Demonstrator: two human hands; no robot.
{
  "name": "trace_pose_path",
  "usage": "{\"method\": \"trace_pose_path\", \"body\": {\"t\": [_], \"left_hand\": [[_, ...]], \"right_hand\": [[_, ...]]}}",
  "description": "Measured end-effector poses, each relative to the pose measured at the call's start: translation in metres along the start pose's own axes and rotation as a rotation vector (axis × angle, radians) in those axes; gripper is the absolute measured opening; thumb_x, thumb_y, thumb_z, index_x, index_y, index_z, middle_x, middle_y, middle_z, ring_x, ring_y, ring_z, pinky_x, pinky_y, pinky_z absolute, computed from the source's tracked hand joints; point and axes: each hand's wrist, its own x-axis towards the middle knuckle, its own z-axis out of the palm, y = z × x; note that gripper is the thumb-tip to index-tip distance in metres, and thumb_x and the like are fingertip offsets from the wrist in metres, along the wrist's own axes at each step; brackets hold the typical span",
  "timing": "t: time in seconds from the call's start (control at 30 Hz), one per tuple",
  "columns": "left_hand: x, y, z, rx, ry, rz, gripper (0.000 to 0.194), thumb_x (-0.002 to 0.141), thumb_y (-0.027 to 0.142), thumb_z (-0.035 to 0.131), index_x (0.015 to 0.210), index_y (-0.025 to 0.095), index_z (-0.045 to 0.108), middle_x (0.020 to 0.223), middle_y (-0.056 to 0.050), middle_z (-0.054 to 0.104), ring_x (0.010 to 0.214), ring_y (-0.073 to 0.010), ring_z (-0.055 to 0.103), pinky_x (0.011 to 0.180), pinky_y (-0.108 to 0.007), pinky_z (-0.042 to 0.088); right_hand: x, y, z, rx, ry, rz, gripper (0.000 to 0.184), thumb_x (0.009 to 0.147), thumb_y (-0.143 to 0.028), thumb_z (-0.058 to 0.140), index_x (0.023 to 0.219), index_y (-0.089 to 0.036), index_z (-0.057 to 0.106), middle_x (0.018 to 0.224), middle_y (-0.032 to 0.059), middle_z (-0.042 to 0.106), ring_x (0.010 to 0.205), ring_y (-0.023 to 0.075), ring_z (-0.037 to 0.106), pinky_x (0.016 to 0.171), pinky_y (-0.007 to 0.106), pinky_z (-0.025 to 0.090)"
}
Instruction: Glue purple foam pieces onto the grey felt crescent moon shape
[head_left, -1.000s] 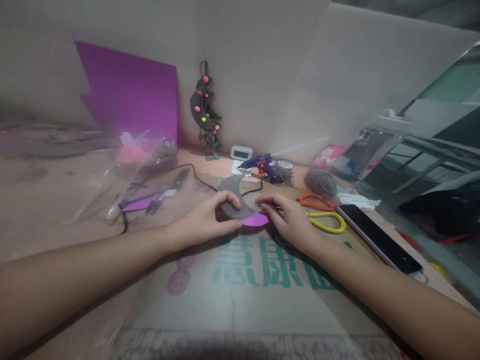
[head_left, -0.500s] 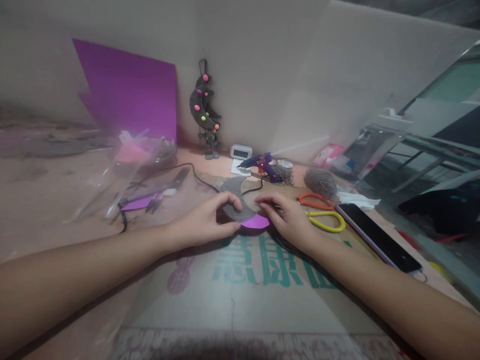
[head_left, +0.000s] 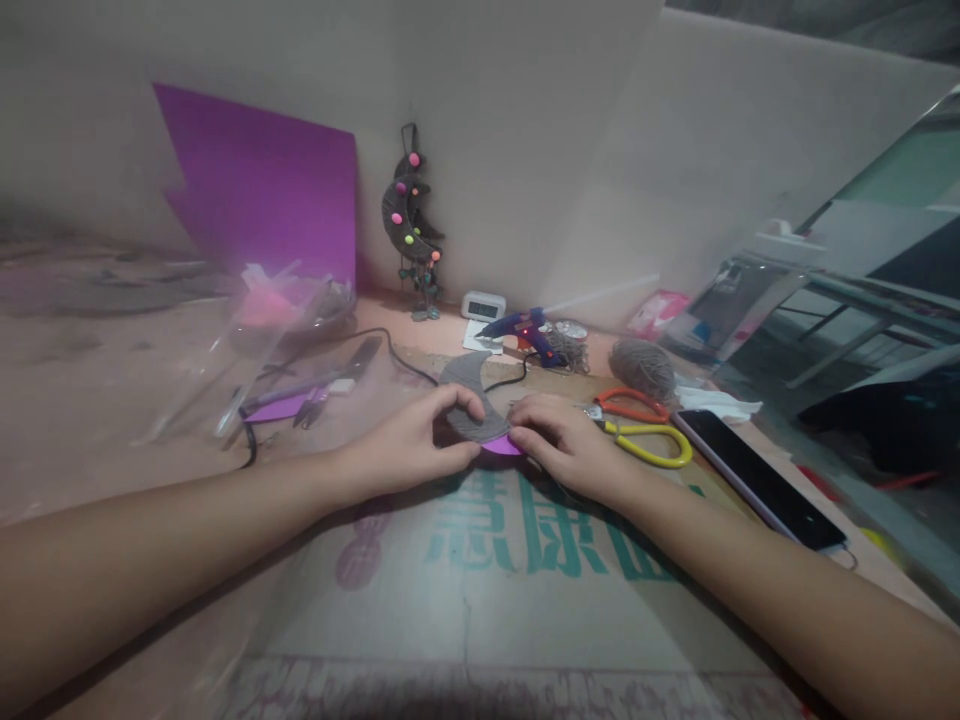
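Note:
A crescent moon wrapped in grey yarn [head_left: 466, 377], with purple card [head_left: 501, 445] showing at its lower end, is held just above the printed cardboard. My left hand [head_left: 420, 430] grips its left side between thumb and fingers. At the lower right tip, my right hand [head_left: 555, 435] has thumb and fingertips closed on the purple-card end. Just right of that hand lie scissors with one orange and one yellow handle [head_left: 652, 442]. Behind the crescent, a blue glue gun [head_left: 521, 328] with a small red light stands on the table.
A finished-looking grey moon hanging with coloured dots [head_left: 411, 215] is against the wall beside purple card sheets [head_left: 277, 190]. A digital clock [head_left: 484, 306], a grey yarn ball [head_left: 643, 368] and a phone [head_left: 761, 480] are around. Plastic-wrapped items [head_left: 277, 305] lie at left.
My right hand has moved left and its fingers have closed on the lower right tip of the crescent, covering part of the purple card. My left hand keeps its hold.

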Motion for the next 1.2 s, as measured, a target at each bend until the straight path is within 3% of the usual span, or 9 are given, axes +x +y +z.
{"method": "trace_pose_path", "body": {"t": [0.47, 0.63, 0.8, 0.97, 1.2], "left_hand": [[0.0, 0.001, 0.001, -0.071, 0.006, -0.015, 0.024, 0.077, 0.017, 0.056, 0.099, 0.022, 0.049, 0.083, 0.004, 0.049, 0.065, -0.0099, 0.048, 0.058, -0.022, 0.04], [0.0, 0.001, -0.003, -0.189, -0.029, -0.058, 0.028, 0.076, 0.014, 0.055, 0.101, 0.023, 0.046, 0.076, 0.005, 0.046, 0.062, -0.0103, 0.046, 0.056, -0.022, 0.037], [0.003, 0.002, -0.004, -0.202, 0.063, -0.02, 0.014, 0.086, 0.029, 0.051, 0.098, 0.021, 0.054, 0.089, 0.0, 0.053, 0.084, -0.0154, 0.051, 0.074, -0.027, 0.043], [0.011, -0.004, -0.001, -0.323, 0.211, -0.015, 0.038, 0.088, 0.03, 0.054, 0.124, 0.021, 0.046, 0.122, -0.007, 0.053, 0.111, -0.0193, 0.051, 0.091, -0.031, 0.042], [0.013, -0.009, -0.001, -0.354, 0.197, 0.038, 0.046, 0.085, 0.022, 0.057, 0.129, 0.017, 0.044, 0.139, -0.012, 0.046, 0.124, -0.0223, 0.046, 0.098, -0.033, 0.041]], "right_hand": [[0.0, 0.002, 0.001, 0.022, -0.009, 0.019, 0.023, 0.095, -0.026, 0.046, 0.076, -0.017, 0.056, 0.078, 0.0034, 0.062, 0.076, 0.0157, 0.055, 0.074, 0.028, 0.041], [-0.002, 0.005, 0.001, -0.003, 0.004, 0.042, 0.023, 0.096, -0.025, 0.041, 0.081, -0.018, 0.057, 0.083, 0.004, 0.064, 0.079, 0.0162, 0.056, 0.074, 0.027, 0.041], [-0.003, 0.001, 0.0, -0.01, -0.005, 0.043, 0.019, 0.094, -0.023, 0.046, 0.08, -0.018, 0.057, 0.08, 0.0029, 0.063, 0.077, 0.0157, 0.056, 0.073, 0.026, 0.041], [-0.003, -0.005, 0.0, -0.05, -0.02, -0.009, 0.017, 0.093, -0.021, 0.048, 0.079, -0.018, 0.056, 0.077, 0.0029, 0.062, 0.075, 0.0157, 0.054, 0.074, 0.028, 0.04], [-0.002, -0.004, 0.001, -0.048, -0.021, -0.054, 0.016, 0.094, -0.022, 0.047, 0.085, -0.017, 0.06, 0.079, 0.0037, 0.064, 0.076, 0.0152, 0.055, 0.075, 0.028, 0.04]]}}
